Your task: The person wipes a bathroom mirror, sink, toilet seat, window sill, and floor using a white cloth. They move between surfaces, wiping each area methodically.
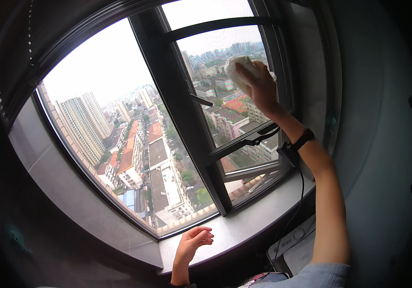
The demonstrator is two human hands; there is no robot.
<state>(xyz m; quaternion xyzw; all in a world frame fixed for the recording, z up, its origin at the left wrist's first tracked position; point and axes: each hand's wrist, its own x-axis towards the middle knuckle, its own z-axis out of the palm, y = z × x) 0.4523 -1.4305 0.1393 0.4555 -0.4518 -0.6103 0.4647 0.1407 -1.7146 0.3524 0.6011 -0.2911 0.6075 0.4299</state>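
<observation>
My right hand [262, 88] grips a crumpled white cloth [236, 70] in front of the meshed pane [220, 118] of the right-hand window. Whether the cloth presses on the mesh, I cannot tell. A dark band circles that wrist, and a small black box [288, 154] with a cable is beside it. My left hand [194, 239] hovers over the pale windowsill [224, 234], loosely curled with nothing in it. Lower on the right-hand window, a black handle [258, 138] crosses the dark frame.
A large fixed pane [148, 144] fills the left, with buildings far below. A black cable [298, 205] hangs over the sill's edge. Below it stands a white appliance [294, 239] with a round knob. A beaded cord [30, 34] dangles at upper left.
</observation>
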